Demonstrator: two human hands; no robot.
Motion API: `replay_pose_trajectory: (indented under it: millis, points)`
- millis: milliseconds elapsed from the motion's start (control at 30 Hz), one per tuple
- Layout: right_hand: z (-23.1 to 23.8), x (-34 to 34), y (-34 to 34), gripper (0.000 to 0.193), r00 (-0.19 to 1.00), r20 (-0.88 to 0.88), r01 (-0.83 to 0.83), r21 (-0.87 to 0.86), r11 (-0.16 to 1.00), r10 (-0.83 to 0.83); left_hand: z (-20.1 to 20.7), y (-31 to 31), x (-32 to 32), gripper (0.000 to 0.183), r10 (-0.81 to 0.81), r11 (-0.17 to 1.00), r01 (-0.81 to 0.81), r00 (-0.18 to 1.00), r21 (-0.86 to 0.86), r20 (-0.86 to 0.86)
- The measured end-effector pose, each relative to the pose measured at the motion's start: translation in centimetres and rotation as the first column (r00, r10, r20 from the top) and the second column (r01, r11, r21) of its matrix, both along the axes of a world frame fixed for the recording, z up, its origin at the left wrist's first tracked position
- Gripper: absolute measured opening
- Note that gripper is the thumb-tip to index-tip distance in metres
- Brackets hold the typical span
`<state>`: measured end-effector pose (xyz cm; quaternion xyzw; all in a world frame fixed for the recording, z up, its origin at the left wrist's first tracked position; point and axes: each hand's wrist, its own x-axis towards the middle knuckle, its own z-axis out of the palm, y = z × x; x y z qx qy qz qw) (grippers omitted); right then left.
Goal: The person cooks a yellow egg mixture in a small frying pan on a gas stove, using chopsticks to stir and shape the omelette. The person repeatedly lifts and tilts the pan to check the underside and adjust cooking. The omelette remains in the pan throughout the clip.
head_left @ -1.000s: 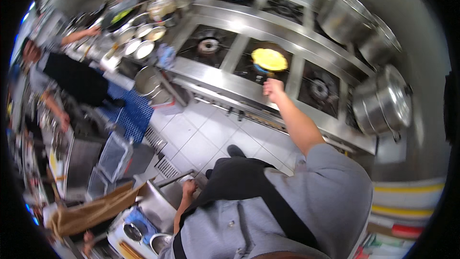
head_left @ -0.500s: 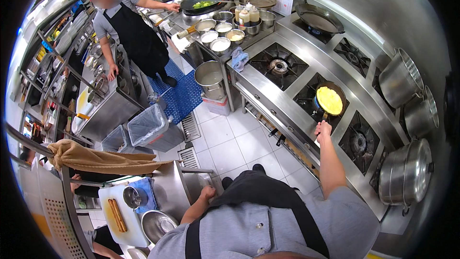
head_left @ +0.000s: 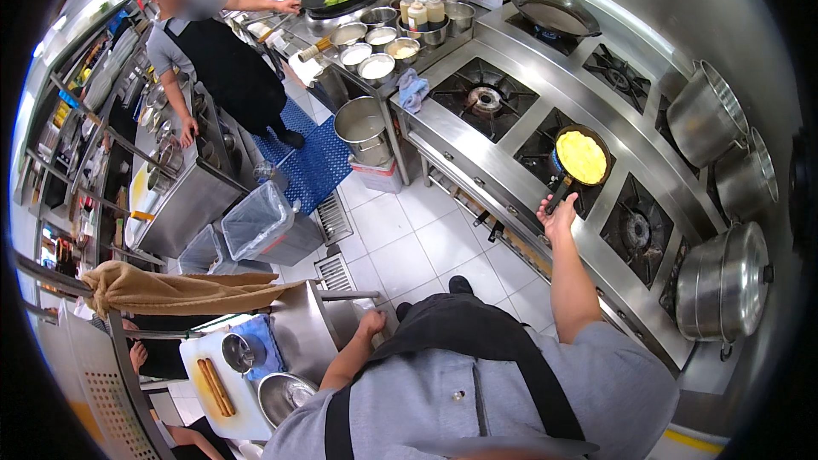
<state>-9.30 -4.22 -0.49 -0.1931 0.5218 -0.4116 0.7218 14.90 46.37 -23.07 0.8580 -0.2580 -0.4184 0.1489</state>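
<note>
A small black frying pan [head_left: 558,143] sits on a burner of the stove, with a yellow layer of egg [head_left: 580,157] covering most of its base. Blue flame shows at the pan's left side. My right hand [head_left: 558,215] is at the pan's dark handle [head_left: 559,191], palm turned up. Its fingers and thumb are spread on either side of the handle, not wrapped round it. Lower down, my left hand [head_left: 371,324] is curled into a loose fist beside the steel counter [head_left: 298,324]; anything inside it is hidden.
Steel pots [head_left: 722,285] line the stove's right side, and a wok [head_left: 554,13] stands at its back. A blue cloth [head_left: 413,89] lies on the left edge. A co-worker [head_left: 226,68] holds a wok of greens. Lined bins [head_left: 260,221] and a cutting board [head_left: 213,358] are at left.
My right hand has opened from its closed grip and turned palm up at the handle. The handle now shows more fully. The whole view has shifted slightly.
</note>
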Motion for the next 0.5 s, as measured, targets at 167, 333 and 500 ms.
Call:
replay_pose_trajectory:
  millis: [167,333,500]
  points:
    - [-10.3,-2.8,6.8,0.07,0.985,0.018,-0.172,0.02,0.985,0.172,1.7,-0.8,0.7,0.039,0.04,0.999,-0.036,0.994,0.035,-0.098]
    - [-20.3,-4.8,17.5,0.063,0.579,-0.458,-0.559,0.379,0.737,0.674,-1.8,2.1,1.5,0.036,0.05,0.999,-0.05,0.997,-0.011,-0.063]
    - [-19.3,-7.8,15.1,0.049,-0.383,-0.82,-0.894,0.445,0.051,0.426,6.6,-1.1,-0.8,0.035,0.057,0.998,-0.061,0.984,-0.018,-0.171]
